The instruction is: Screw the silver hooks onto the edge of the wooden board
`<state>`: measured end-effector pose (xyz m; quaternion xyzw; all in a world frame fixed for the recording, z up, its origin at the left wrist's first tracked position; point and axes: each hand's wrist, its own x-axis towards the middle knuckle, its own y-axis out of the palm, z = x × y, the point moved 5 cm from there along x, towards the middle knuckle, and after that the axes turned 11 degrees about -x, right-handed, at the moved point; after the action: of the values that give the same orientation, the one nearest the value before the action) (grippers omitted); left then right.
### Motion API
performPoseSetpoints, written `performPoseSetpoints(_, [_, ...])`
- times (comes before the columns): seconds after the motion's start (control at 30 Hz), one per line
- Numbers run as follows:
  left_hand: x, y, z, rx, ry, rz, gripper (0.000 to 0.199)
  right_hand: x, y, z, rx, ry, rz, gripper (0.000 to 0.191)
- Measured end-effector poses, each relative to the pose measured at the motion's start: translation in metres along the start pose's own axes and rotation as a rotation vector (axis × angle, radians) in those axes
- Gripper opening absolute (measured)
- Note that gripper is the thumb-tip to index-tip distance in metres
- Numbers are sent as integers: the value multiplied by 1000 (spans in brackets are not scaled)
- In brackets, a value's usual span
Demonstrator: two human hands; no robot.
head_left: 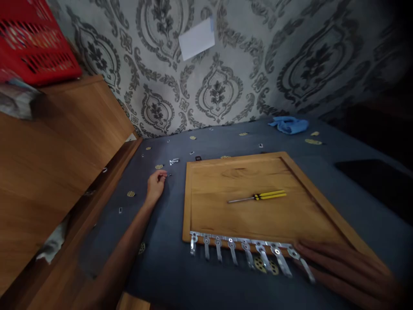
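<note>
My left hand (156, 185) rests on the dark cloth left of the wooden board, its fingers curled together. A tiny dark piece (171, 175) lies by its fingertips; whether anything is pinched is hidden. Just beyond is a small loose silver metal fitting (174, 161). My right hand (348, 269) lies with fingers stretched out over the near right edge of the framed wooden board (238, 174). Its fingertips touch or nearly touch the end of a row of several silver metal hooks (231, 246) along the board's near edge. A yellow-and-black-handled screwdriver (258, 197) lies on the board.
A wooden cabinet (61, 142) stands at the left with a red basket (38, 47) on top. Behind is a patterned wall (222, 94) bearing a white switch plate (197, 39). A blue cloth (289, 125) lies back right, near a flat black object (376, 183).
</note>
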<state>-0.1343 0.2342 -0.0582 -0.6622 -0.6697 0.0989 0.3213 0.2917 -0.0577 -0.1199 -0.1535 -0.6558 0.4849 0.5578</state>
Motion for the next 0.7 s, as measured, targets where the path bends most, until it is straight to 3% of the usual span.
performPoseSetpoints(0.1, [1, 4, 0, 46, 17, 1, 34, -9, 8, -8, -110, -158, 85, 74])
performPoseSetpoints(0.3, [0, 7, -3, 136, 45, 8, 33, -7, 8, -11, -118, -156, 127, 79])
performPoseSetpoints(0.7, [-3, 10, -13, 277, 102, 66, 32, -4, 2, -7, -94, -140, 103, 71])
